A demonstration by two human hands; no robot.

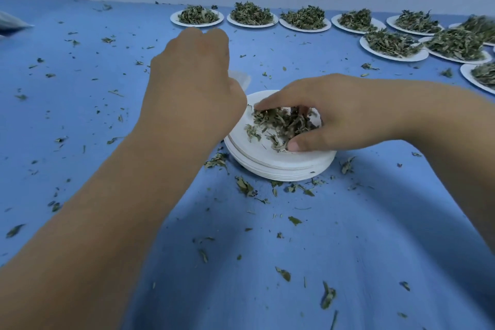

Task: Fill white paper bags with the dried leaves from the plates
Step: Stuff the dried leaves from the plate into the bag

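A stack of white paper plates (270, 163) sits at the centre of the blue table. Its top plate bears a small heap of dried leaves (281, 124). My right hand (329, 112) reaches over the heap, with fingers and thumb curled round the leaves. My left hand (192, 80) hovers just left of the stack and grips a white paper bag (241, 79); only a corner of the bag shows past the fist.
Several white plates heaped with dried leaves (251, 16) line the far edge and the right side of the blue table (80, 104). Loose leaf bits are scattered across the cloth. A pale object (10, 23) lies at the far left edge.
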